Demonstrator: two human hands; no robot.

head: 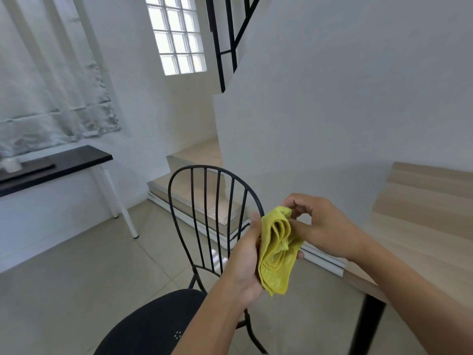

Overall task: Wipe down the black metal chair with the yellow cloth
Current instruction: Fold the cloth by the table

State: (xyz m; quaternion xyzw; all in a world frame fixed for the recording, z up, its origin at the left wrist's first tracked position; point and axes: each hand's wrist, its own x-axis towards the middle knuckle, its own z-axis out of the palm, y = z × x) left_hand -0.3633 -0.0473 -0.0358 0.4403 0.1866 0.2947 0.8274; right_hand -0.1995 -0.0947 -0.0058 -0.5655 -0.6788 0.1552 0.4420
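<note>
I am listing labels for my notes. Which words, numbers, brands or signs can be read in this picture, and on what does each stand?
None can be read.
The black chair seat bears only a small ring of white dots, no letters.
The yellow cloth shows no label.
The white cup on the dark desk is too blurred to tell.

My left hand (244, 262), thumb up, grips a folded yellow cloth (275, 254) from the side; my right hand (325, 221) pinches its top, both forearms reaching forward.
</note>
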